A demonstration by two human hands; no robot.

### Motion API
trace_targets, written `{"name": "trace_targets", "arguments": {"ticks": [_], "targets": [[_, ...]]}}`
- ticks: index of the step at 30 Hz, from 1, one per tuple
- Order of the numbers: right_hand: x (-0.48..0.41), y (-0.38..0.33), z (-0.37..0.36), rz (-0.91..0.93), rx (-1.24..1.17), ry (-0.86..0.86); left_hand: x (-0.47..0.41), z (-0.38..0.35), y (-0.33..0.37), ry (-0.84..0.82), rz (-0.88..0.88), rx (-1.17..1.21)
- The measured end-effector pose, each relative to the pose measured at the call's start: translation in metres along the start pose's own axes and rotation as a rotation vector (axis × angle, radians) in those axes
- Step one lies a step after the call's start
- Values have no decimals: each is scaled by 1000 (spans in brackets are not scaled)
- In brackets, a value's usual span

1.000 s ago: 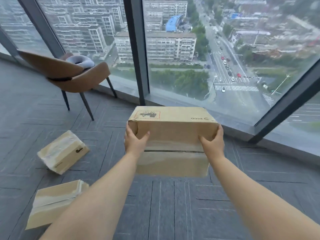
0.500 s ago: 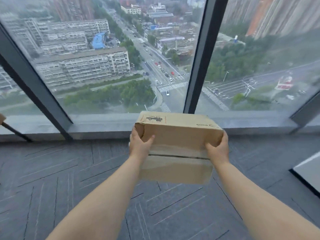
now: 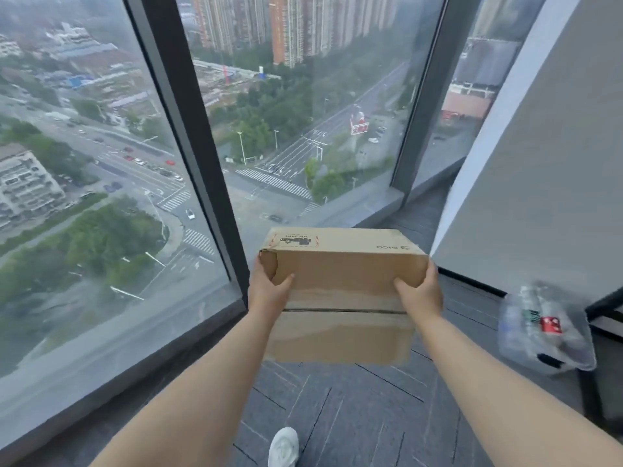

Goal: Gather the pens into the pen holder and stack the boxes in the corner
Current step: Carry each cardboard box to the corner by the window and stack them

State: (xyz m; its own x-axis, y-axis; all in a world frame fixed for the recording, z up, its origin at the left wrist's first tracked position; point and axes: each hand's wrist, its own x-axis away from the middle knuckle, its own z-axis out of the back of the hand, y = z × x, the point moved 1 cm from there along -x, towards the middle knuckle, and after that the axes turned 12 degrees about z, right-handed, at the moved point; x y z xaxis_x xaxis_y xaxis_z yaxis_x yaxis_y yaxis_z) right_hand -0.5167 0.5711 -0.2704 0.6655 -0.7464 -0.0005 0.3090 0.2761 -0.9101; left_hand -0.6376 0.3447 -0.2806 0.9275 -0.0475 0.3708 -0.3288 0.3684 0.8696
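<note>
The left hand point(image 3: 269, 291) is pressed flat against the left end of a cardboard box point(image 3: 344, 281), with the thumb laid across the near face and the fingers wrapped out of sight around the end. The right hand point(image 3: 419, 293) is set in the same way against the right end, its thumb pointed inward on the near face. The box is gripped between the two hands and is carried clear of the floor, level, with both forearms stretched forward. A printed red-bordered label is seen on the top face near the left end, and a small logo near the right end. A horizontal seam is seen across the near face, below the thumbs.

Below the box, grey carpet point(image 3: 354, 416) in a herringbone pattern is laid, and the toe of a white shoe point(image 3: 283, 446) is seen at the bottom edge of the view. Ahead, the floor is narrowed into a corner that is bounded by full-height windows point(image 3: 101, 197) with dark frames on the left and by a grey wall point(image 3: 556, 180) on the right. Against the foot of that wall, to the right of the box and apart from it, a clear plastic bag point(image 3: 546, 328) is seen on the floor; its contents are blurred. A city street far below is seen through the glass.
</note>
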Motion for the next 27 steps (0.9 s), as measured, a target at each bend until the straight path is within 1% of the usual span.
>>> {"name": "trace_targets", "arguments": {"ticks": [4,8,13,20,24,27], "targets": [[-39,-3,-10,-74,16,142,-61,-24,37,-123,-15,-95],[-70,-6,-19,-110,32,250,-109,-46,67,-249,-42,-77],[-103,-6,-27,-141,43,321,-151,-72,92,-267,-70,-104],[-159,8,-31,-173,36,336,-200,-116,119,-312,-63,-161],[-212,25,-31,-205,24,288,-233,-151,134,-326,-58,-172],[-260,39,-26,-233,12,265,-261,-190,151,-327,-70,-170]]}}
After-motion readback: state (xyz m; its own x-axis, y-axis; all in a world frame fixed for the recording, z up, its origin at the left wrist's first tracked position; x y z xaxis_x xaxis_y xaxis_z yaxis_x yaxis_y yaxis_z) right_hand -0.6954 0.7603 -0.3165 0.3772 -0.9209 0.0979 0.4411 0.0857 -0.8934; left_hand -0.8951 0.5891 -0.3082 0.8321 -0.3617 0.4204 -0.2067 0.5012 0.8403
